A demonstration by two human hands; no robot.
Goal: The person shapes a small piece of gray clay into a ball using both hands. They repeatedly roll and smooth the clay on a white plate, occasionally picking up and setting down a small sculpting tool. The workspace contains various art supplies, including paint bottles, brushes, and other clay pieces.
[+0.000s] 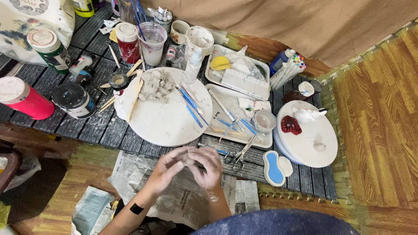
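Both hands meet just below the near edge of the low dark slatted table [87,126], above sheets of newspaper [174,196]. The left hand [167,167] and the right hand [207,167] are cupped together around a small lump of pale clay [188,160], which shows only as a sliver between the fingers. Both hands are closed on that lump; both are coated with pale clay residue.

Directly ahead lies a round white work board [167,117] carrying a grey clay mass [156,85] at its far edge. Blue-handled modelling tools [191,106] rest across the board's right side. Scissors [239,159] lie on the table just right of the right hand.

Hazards, as a judgement:
- The lump is small and the hands are slick with residue. Uneven pressure may squeeze it out onto the newspaper, where it would pick up print and fibres.
- A sideways movement of the right hand may strike the scissors.
- A forward reach may catch the overhanging tool handles and knock them off the board.
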